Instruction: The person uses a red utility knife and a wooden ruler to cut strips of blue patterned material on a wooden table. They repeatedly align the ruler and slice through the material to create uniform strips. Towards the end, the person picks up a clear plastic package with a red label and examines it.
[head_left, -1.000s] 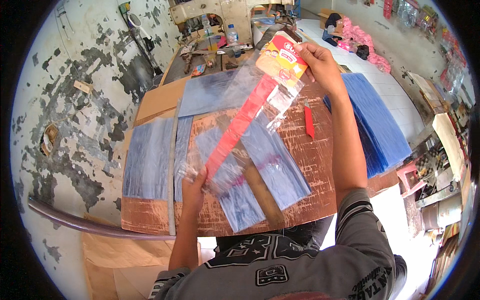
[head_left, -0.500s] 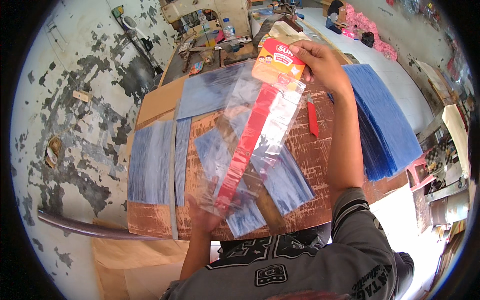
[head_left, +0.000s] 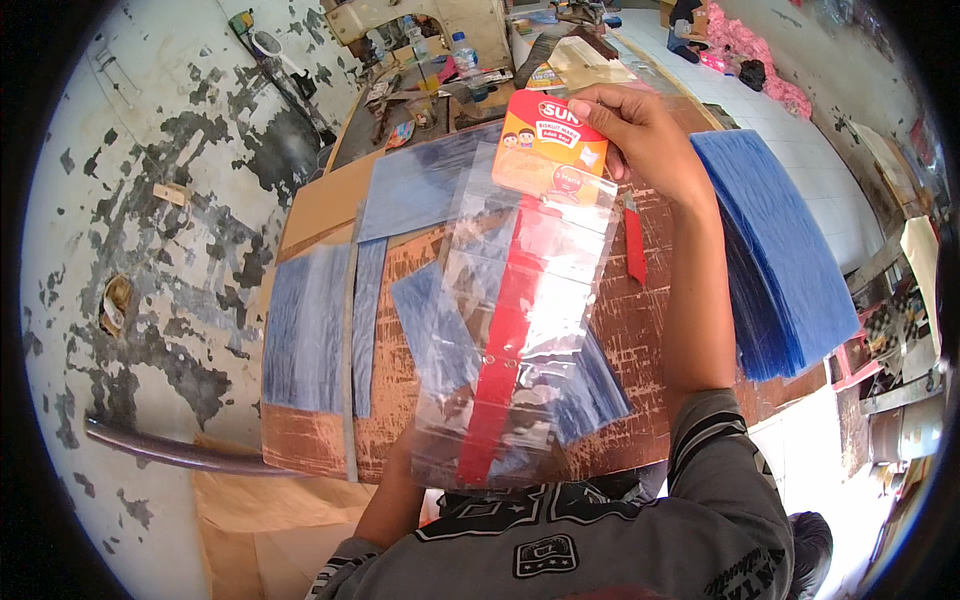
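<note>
My right hand [head_left: 645, 130] pinches the orange cardboard header [head_left: 548, 145] at the top of a hanging strip [head_left: 520, 320]: clear plastic pockets joined by a red band down the middle. The strip hangs above the worn brown table [head_left: 650, 330]. My left hand [head_left: 420, 455] is under the strip's lower end, mostly hidden behind the clear plastic, holding its bottom edge. Blue plastic sheets [head_left: 435, 330] lie on the table beneath the strip.
A thick stack of blue sheets [head_left: 775, 250] lies at the table's right. More blue sheets [head_left: 305, 325] and cardboard [head_left: 320, 205] lie at the left. A red strip piece [head_left: 634, 245] is on the table. A sewing machine [head_left: 430, 20] and bottles stand at the back.
The strip has swung more upright and come closer to me. My left hand slid down to its bottom end; my right hand kept hold of the header.
</note>
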